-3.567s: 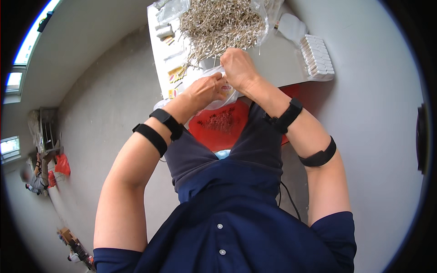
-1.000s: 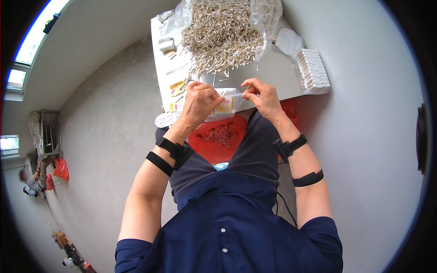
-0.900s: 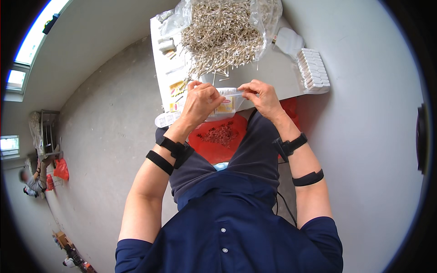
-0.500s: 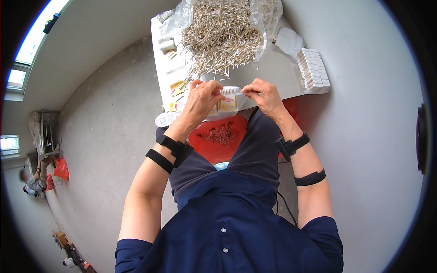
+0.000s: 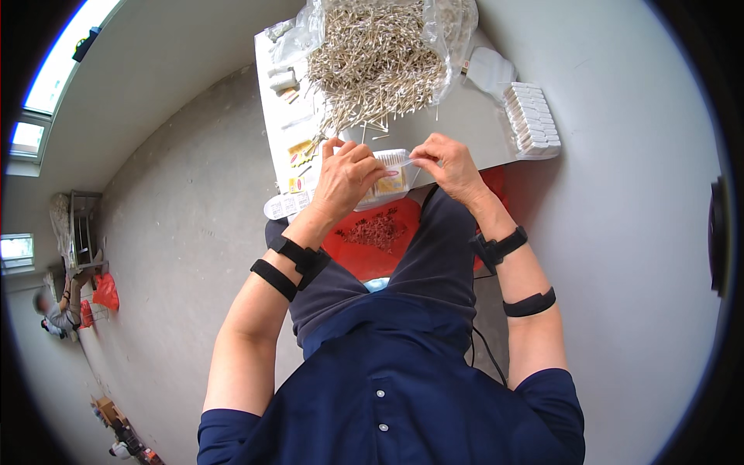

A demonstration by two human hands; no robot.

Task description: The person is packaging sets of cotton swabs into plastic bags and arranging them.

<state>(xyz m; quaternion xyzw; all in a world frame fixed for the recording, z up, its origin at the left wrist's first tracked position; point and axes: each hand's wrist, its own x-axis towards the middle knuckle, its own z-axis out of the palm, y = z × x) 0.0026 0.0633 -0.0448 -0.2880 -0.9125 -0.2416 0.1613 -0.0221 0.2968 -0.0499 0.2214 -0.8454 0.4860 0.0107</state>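
Observation:
Between my hands, at the table's near edge, is a clear plastic bag of cotton swabs [image 5: 394, 184] with a yellow and white label and a row of swab tips along its top. My left hand [image 5: 343, 180] is closed on the left part of the bag, fingers bent over it and hiding that side. On the right, my right hand [image 5: 449, 167] pinches the bag's clear upper corner between thumb and fingers. A yellow card [image 5: 301, 152] lies on the table just left of my left hand, and a flat printed clear bag [image 5: 285, 205] sticks out below it.
A large heap of loose cotton swabs [image 5: 380, 62] spills from a clear plastic sack [image 5: 459, 39] on the table [image 5: 473, 128]. Stacked swab packs [image 5: 532, 120] stand at the right edge. A red bag [image 5: 376, 256] lies between my knees. Another person [image 5: 62, 314] is far left.
My left hand has moved slightly down and its fingers have come over the bag. The bag has tilted, showing more of the swab row. My right hand keeps its pinch.

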